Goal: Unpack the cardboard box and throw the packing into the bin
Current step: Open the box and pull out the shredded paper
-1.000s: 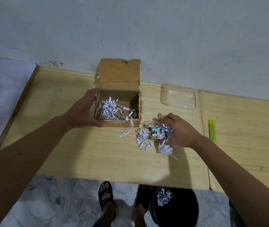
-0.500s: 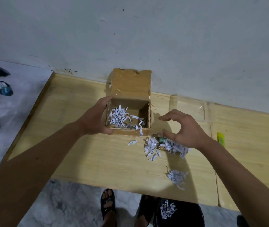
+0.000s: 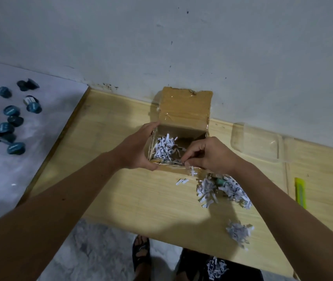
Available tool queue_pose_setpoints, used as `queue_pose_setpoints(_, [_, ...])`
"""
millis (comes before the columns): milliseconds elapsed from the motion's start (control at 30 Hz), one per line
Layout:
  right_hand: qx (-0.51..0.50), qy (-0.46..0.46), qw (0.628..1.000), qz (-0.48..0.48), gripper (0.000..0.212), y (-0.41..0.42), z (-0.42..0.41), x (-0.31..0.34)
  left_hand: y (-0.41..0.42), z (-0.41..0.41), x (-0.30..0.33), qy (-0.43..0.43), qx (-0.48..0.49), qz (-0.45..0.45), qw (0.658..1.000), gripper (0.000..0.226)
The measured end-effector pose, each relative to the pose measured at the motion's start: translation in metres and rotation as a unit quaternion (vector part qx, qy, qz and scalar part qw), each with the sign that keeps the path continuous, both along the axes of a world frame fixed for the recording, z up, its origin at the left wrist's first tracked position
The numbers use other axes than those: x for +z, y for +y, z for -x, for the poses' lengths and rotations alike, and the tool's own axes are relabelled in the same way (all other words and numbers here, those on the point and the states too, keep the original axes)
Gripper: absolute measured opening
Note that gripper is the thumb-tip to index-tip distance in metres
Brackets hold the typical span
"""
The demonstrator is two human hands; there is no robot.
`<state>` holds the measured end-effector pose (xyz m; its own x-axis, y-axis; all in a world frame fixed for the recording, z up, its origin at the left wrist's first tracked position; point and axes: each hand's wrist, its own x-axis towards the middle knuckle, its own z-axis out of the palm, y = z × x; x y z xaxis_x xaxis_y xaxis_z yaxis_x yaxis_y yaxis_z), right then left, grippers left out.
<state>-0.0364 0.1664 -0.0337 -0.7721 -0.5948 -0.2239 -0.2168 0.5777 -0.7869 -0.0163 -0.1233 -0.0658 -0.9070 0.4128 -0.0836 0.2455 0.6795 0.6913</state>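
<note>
My left hand [image 3: 136,152] grips the left side of the cardboard box [image 3: 183,126], thumb along the near edge, fingers up the wall. The box sits on the wooden table [image 3: 121,191] against the wall, back flap standing up. My right hand [image 3: 208,155] reaches over the box's near right corner, fingers curled & pinching shredded paper [image 3: 164,148] at the rim; more shreds lie inside, mostly on the left.

On the table just right of the box, under my right wrist: a pile of shreds [image 3: 222,189] w/ something green half buried in it, can't tell what. A couple of loose strips [image 3: 181,181] lie in front of the box. A smaller clump [image 3: 238,233] sits near the table's front edge. Below that edge, the black bin [image 3: 198,268] on the floor, some shreds in it.

Clear plastic tray [image 3: 257,145] near the wall, right of the box. Yellow cutter [image 3: 300,192] further right. Dark round caps [image 3: 9,118] scattered on the white surface at left. My sandalled foot [image 3: 141,254] is on the floor.
</note>
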Motion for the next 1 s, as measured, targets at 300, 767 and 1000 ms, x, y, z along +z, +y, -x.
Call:
queue_pose_setpoints(300, [-0.146, 0.01, 0.988, 0.054, 0.015, -0.052, 0.019, -0.02, -0.001, -0.002, -0.01, -0.019, 0.012, -0.028, 0.999, 0.141])
queue_pose_setpoints(767, [0.072, -0.059, 0.988, -0.125, 0.064, -0.073, 0.031, -0.026, -0.003, -0.002, -0.015, -0.018, 0.018, -0.036, 0.999, 0.141])
queue_pose_setpoints(1000, [0.101, -0.152, 0.979, -0.092, 0.038, -0.07, 0.037, -0.034, -0.004, -0.001, -0.014, 0.009, 0.01, -0.031, 0.999, 0.139])
